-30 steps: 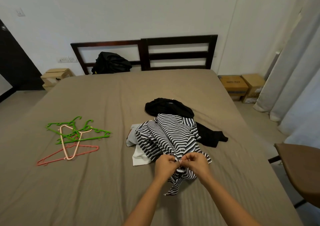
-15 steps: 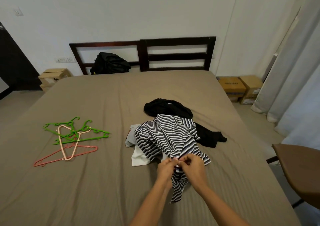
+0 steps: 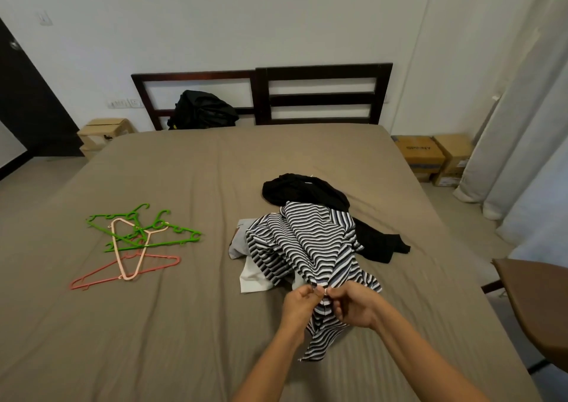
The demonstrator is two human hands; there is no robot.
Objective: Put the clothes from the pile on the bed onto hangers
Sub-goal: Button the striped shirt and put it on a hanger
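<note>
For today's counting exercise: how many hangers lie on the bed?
4, overlapping on the bed, left side: two green hangers, a cream hanger across them, a salmon hanger nearest. Others may hide.

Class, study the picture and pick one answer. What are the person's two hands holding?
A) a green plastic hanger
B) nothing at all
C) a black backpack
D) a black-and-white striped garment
D: the left hand and the right hand meet above the bed, and the fingers of both pinch a bunched edge of the black-and-white striped garment.
</note>
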